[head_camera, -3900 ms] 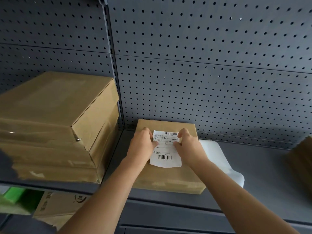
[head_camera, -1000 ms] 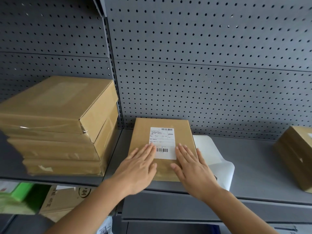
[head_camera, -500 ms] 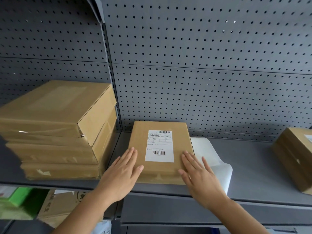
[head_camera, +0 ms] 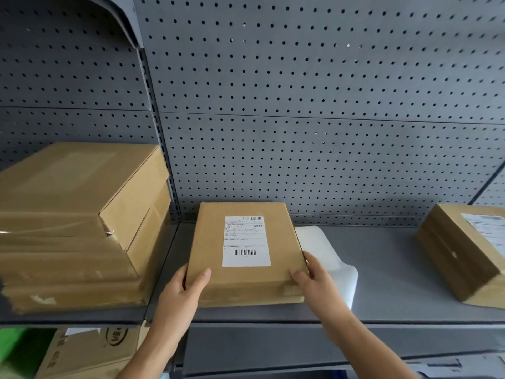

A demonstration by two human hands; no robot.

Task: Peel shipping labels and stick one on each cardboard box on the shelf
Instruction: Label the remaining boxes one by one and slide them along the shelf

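Now, box in hand: flat brown cardboard box (head_camera: 246, 255) with a white shipping label (head_camera: 246, 241) stuck flat on its top; it lies on the grey metal shelf (head_camera: 382, 269), between the tall stack of brown boxes (head_camera: 79, 228) and the labelled brown box at the far right (head_camera: 461, 250).
Long axis: runs from the shelf front towards the perforated back panel (head_camera: 300, 105).
Left hand (head_camera: 181, 291): grasping the near left corner of the box, thumb on top.
Right hand (head_camera: 314, 277): grasping the near right corner, just beside the white backing sheet (head_camera: 322, 250).
Nearer hand: both equally near; I judge a two-handed lift or slide comes next.
Change: half a second ago the palms lay open and flat beside the label; now the fingers are curled around the edges.
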